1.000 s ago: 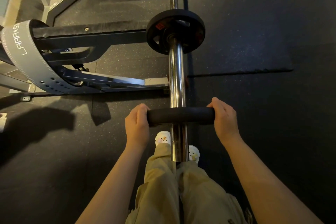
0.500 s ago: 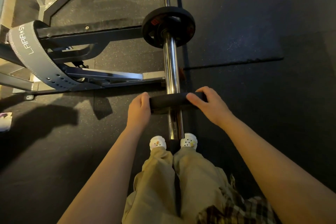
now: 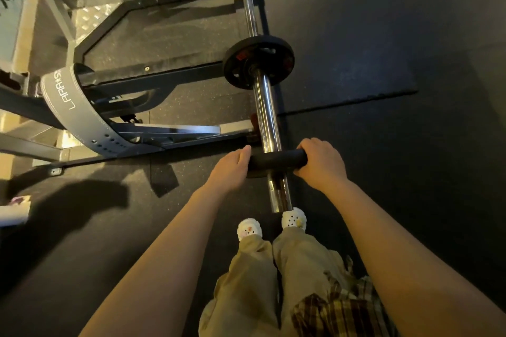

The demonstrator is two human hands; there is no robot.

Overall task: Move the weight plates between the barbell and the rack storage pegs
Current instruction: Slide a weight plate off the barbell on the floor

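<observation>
A chrome barbell sleeve runs from the rack toward my feet. A small black weight plate sits on it near its free end, seen edge-on. My left hand holds the plate's left rim, thumb laid over the top edge and fingers hidden behind it. My right hand grips the right rim with curled fingers. A second black plate sits farther up the sleeve, against the collar.
The dark rack frame stands on the left, with a grey lifting belt looped over one beam. Black rubber flooring lies to the right. My white shoes are just under the sleeve's end.
Both hands stay on the plate near the sleeve's end. My right hand has shifted from reaching over the top to gripping the right rim. My left thumb now lies straighter.
</observation>
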